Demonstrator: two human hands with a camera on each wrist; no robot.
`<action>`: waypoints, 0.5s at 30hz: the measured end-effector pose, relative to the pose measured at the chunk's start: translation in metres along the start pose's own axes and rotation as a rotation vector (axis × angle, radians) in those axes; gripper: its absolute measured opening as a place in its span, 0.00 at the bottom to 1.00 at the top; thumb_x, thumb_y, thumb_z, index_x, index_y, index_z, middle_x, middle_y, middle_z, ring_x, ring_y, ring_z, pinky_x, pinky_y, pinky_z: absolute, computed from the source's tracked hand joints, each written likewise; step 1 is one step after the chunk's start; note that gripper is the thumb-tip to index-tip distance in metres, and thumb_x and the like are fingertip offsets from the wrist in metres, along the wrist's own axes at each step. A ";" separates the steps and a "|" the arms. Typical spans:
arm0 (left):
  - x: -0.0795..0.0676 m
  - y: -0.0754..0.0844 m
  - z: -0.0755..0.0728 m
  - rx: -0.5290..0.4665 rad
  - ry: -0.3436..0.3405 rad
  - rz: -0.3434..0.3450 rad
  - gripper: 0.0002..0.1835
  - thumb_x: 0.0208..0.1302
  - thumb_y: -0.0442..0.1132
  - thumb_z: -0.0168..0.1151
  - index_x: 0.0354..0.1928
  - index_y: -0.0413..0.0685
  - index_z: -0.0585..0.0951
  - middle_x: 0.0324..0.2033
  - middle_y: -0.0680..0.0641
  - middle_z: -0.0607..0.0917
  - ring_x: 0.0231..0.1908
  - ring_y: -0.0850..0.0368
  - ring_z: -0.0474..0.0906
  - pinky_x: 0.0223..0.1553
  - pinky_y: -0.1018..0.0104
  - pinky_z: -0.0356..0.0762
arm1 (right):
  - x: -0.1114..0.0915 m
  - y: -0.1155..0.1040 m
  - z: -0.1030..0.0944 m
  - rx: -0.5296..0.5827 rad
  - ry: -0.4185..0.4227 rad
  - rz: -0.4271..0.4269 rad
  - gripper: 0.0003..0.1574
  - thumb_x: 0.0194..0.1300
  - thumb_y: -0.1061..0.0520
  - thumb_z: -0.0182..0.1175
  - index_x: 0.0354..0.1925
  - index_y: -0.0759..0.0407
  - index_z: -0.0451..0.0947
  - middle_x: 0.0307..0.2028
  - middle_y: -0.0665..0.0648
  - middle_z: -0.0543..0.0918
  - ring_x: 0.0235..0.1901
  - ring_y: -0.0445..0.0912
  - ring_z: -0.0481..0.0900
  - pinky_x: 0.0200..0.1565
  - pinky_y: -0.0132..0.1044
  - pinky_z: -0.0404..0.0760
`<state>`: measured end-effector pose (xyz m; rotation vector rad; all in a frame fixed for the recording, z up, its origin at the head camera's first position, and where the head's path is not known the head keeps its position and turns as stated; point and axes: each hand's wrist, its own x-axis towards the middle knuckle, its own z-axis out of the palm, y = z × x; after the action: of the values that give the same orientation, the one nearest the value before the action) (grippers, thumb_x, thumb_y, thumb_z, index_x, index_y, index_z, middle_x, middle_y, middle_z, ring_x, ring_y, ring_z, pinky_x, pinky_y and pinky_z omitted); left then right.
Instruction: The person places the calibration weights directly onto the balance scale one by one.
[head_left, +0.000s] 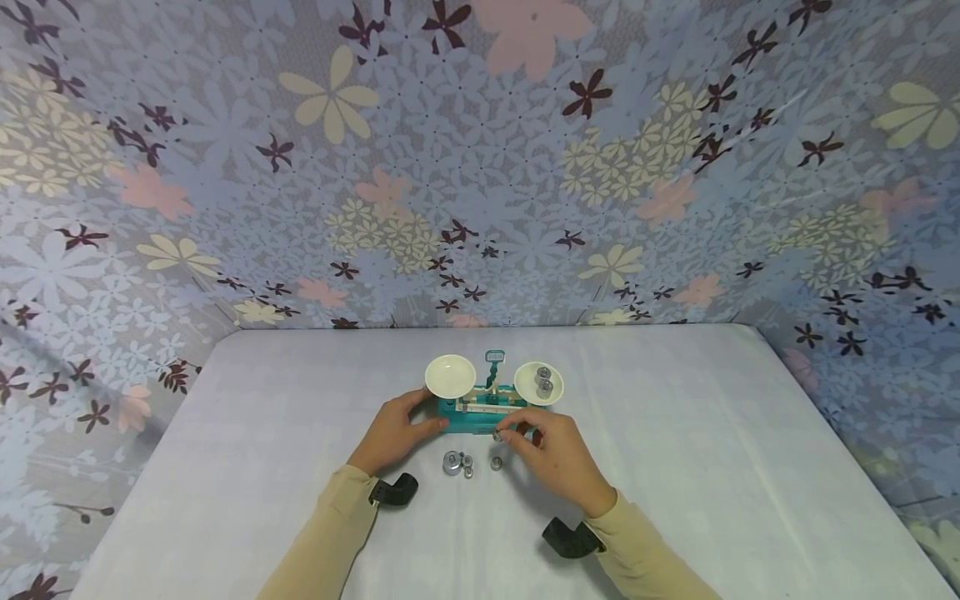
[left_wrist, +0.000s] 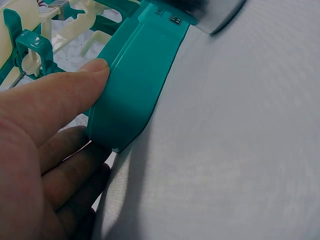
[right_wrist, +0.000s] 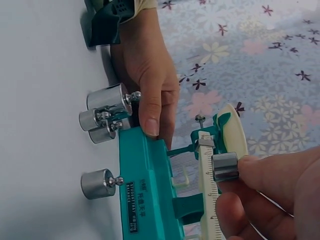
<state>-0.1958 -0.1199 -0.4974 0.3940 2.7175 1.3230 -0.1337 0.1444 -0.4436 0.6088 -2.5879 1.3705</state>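
A teal tray balance (head_left: 471, 422) with two cream pans stands on the table. My left hand (head_left: 397, 432) grips its left end, the thumb over the top edge of the base and the fingers at the end, as the left wrist view shows. Between thumb and fingertips my right hand (head_left: 558, 454) pinches a small metal balance weight (right_wrist: 225, 167), held up in front of the balance's scale beam (right_wrist: 206, 175). Two weights (head_left: 544, 389) sit on the right pan (head_left: 527, 385); the left pan (head_left: 450, 379) has nothing on it.
In front of the balance stands a large weight (head_left: 452, 463) with several smaller ones (head_left: 468, 462) beside it. A single weight (head_left: 497, 463) stands apart to their right. A pale cloth covers the table (head_left: 285, 467), with a flowered curtain (head_left: 480, 167) behind.
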 end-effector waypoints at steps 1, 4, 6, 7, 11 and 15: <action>0.000 0.000 0.000 0.000 0.000 -0.002 0.38 0.61 0.51 0.72 0.69 0.40 0.73 0.67 0.41 0.75 0.69 0.42 0.67 0.72 0.45 0.62 | 0.000 0.000 0.000 0.001 0.003 -0.002 0.06 0.65 0.61 0.68 0.39 0.51 0.87 0.32 0.40 0.83 0.28 0.38 0.75 0.28 0.31 0.77; 0.000 -0.001 0.000 0.005 -0.001 -0.003 0.38 0.62 0.52 0.72 0.69 0.40 0.73 0.67 0.41 0.75 0.69 0.42 0.67 0.71 0.45 0.62 | 0.001 -0.001 -0.002 -0.001 0.010 -0.004 0.05 0.65 0.60 0.68 0.40 0.51 0.87 0.32 0.40 0.83 0.31 0.37 0.76 0.30 0.31 0.78; 0.000 0.000 0.000 0.007 0.000 -0.004 0.38 0.62 0.52 0.72 0.69 0.40 0.73 0.66 0.41 0.76 0.69 0.42 0.67 0.71 0.45 0.62 | 0.001 -0.001 -0.003 0.000 0.014 -0.005 0.05 0.66 0.60 0.68 0.40 0.51 0.86 0.32 0.40 0.83 0.31 0.37 0.76 0.31 0.31 0.78; 0.000 0.000 0.000 0.007 -0.001 -0.005 0.37 0.62 0.52 0.72 0.69 0.40 0.73 0.66 0.41 0.76 0.69 0.42 0.67 0.71 0.45 0.62 | 0.001 -0.001 -0.003 0.002 0.017 -0.008 0.05 0.66 0.60 0.68 0.40 0.51 0.86 0.32 0.40 0.83 0.31 0.37 0.76 0.31 0.32 0.78; 0.000 0.001 0.000 0.000 -0.001 -0.009 0.37 0.62 0.52 0.72 0.68 0.41 0.74 0.66 0.41 0.76 0.69 0.42 0.67 0.72 0.45 0.62 | 0.001 -0.001 -0.005 0.012 0.040 -0.023 0.06 0.65 0.61 0.69 0.40 0.51 0.86 0.31 0.40 0.83 0.30 0.37 0.77 0.31 0.32 0.79; 0.000 0.001 0.000 0.003 -0.002 -0.007 0.37 0.62 0.52 0.72 0.68 0.41 0.74 0.66 0.41 0.76 0.69 0.42 0.67 0.72 0.45 0.62 | 0.001 -0.001 -0.006 0.018 0.061 -0.035 0.06 0.64 0.61 0.69 0.39 0.52 0.86 0.30 0.40 0.83 0.30 0.37 0.76 0.30 0.33 0.79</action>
<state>-0.1955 -0.1196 -0.4967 0.3853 2.7170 1.3169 -0.1348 0.1486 -0.4385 0.6027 -2.5080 1.3814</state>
